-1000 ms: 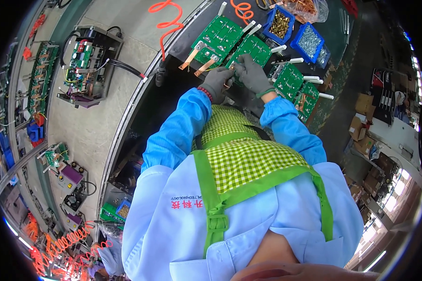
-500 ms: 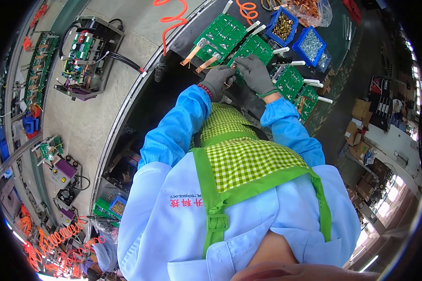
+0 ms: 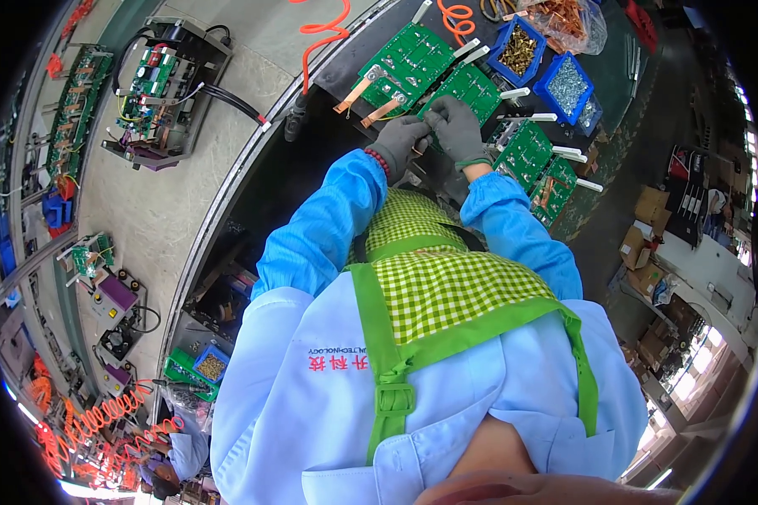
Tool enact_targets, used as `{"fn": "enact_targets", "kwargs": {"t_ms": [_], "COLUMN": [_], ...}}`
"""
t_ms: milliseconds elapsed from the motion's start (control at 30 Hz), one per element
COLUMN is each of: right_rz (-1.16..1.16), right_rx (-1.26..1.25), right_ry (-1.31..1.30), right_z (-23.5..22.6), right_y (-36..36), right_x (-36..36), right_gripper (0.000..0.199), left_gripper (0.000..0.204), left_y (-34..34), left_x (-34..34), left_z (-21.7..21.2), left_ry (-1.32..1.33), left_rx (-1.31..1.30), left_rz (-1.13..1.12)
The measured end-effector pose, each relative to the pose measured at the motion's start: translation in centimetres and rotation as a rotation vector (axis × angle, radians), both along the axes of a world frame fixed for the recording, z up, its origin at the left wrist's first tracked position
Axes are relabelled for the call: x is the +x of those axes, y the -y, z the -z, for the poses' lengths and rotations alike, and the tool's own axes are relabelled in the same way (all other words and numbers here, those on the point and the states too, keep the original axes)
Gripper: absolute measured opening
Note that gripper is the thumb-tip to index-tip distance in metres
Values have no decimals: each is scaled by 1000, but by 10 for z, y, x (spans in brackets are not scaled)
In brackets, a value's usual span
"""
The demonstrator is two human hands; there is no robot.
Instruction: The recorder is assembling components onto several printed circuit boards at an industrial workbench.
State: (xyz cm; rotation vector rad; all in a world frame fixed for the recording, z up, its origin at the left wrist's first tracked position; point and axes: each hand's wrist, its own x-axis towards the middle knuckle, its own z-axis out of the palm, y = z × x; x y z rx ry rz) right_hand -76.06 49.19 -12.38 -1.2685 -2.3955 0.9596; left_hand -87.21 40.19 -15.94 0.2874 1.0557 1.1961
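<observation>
Both my hands wear grey gloves and meet in front of the green circuit boards. My left hand [image 3: 397,146] is closed, with its fingertips pinched together. Touching or nearly touching it, my right hand [image 3: 456,128] is closed too, fingers bent down. What they hold is small and hidden by the gloves. Just beyond them lies a green circuit board [image 3: 472,91], partly covered by my right hand. To the left, another green circuit board [image 3: 413,55] has two copper strips [image 3: 383,112] sticking out toward me.
Further circuit boards [image 3: 524,150] with white posts stand to the right. Beyond are a blue bin of brass fittings [image 3: 518,50], a blue bin of silvery hardware [image 3: 566,87] and a bag of copper parts [image 3: 568,23]. A coiled orange hose [image 3: 324,29] hangs at the left, ending in a dark tool [image 3: 295,120].
The view has shifted slightly. My right hand has curled in closer to my left, and the small copper-coloured bit that showed between the fingers is now hidden.
</observation>
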Motion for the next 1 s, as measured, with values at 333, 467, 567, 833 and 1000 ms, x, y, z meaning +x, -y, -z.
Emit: {"fn": "enact_targets", "kwargs": {"t_ms": [333,467,567,833,1000], "right_rz": [179,-130,-73,-346,-224], "right_rx": [50,218,216,577,446], "right_ry": [-55,144,203,432,258], "right_z": [-29,-24,-20,-17,-21], "right_y": [-28,-26,-21,-30,-21], "right_x": [44,55,51,49,37], "right_gripper": [23,27,28,16,18], "left_gripper": [15,21,18,22,33], "left_y": [-1,-2,0,2,1], "left_x": [0,-2,0,-7,-11], "left_z": [-6,-9,-1,24,19], "left_ry": [158,202,222,-1009,-1186], "left_rx": [-118,-134,-96,585,704], "left_rz": [-35,-13,-39,174,269]}}
